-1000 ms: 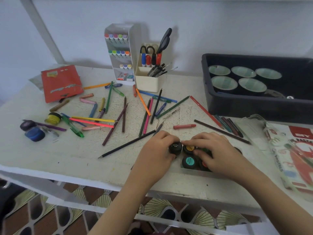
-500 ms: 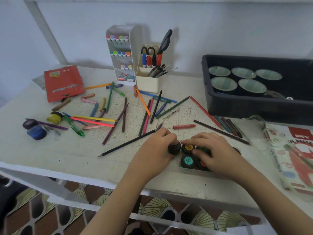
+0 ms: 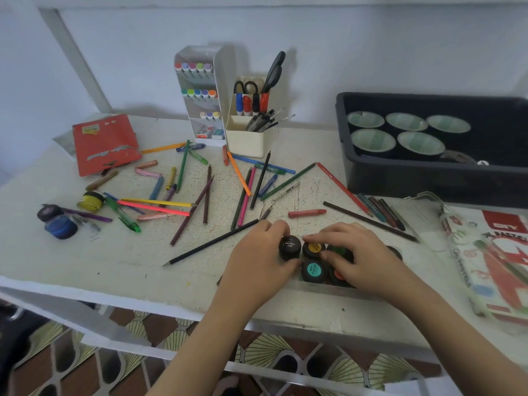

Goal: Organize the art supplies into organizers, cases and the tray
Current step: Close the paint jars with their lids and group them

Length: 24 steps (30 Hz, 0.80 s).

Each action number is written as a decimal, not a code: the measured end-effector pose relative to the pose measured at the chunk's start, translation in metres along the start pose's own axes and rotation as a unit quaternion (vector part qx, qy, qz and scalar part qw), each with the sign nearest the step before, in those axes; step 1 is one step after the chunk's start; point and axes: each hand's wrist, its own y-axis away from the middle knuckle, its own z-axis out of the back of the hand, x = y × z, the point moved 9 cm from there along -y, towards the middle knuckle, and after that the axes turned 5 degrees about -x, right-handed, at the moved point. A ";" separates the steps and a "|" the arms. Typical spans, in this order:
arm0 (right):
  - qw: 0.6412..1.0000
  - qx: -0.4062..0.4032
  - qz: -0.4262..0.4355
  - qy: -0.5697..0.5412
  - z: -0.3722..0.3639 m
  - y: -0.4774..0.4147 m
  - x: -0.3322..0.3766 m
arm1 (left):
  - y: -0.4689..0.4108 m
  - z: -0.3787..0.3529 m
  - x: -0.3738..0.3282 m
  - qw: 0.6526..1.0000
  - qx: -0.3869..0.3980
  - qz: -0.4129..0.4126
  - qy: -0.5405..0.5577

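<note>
At the table's (image 3: 85, 267) left, a blue paint pot (image 3: 61, 227) and a yellow one (image 3: 91, 200) are seen among scattered pencils (image 3: 154, 210). A black-lidded pot (image 3: 289, 247) is gripped by the left hand (image 3: 257, 261), touching the teal-labelled pot (image 3: 313, 270) in the group near the front edge. The right hand (image 3: 363, 258) is laid over that group; whether anything is held cannot be told. The black tray (image 3: 400, 178) is set far right.

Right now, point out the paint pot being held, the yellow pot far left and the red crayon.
Held paint pot (image 3: 289, 244), head view, lid top.
Far-left yellow pot (image 3: 90, 203), head view, side wall.
Red crayon (image 3: 307, 213), head view, mid-shaft.
</note>
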 end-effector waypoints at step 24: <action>1.000 -0.010 -0.009 -0.023 0.000 0.001 -0.004 | -0.002 -0.005 0.000 1.000 -0.002 0.026 -0.006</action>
